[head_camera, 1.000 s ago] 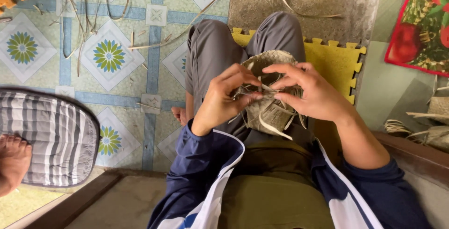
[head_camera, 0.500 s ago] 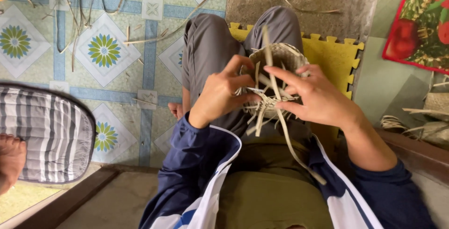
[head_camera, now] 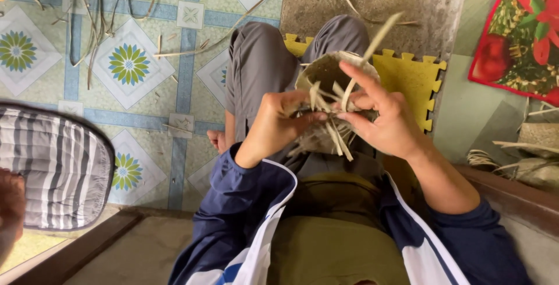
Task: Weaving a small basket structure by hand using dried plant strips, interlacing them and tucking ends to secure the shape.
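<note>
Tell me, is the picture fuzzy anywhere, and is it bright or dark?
Head view: soft, even daylight, no hard shadows or glare. The strip sticking up past the right hand is smeared with motion blur; the basket and left hand are a bit soft. The tiled floor looks sharper. The striped cushion bulges at the left edge, so the lens bends things there.

The half-woven basket (head_camera: 329, 96) was turned between the hands: a second ago its pale woven side faced the camera low in the lap, and now its open mouth showed at centre frame, tipped upward. The right hand (head_camera: 387, 119) opened its fingers and lifted one long straw strip (head_camera: 372, 46) toward the upper right, where earlier it had hung down. The left hand (head_camera: 279, 125) shifted to pinch the loose strip ends at the rim.
</note>
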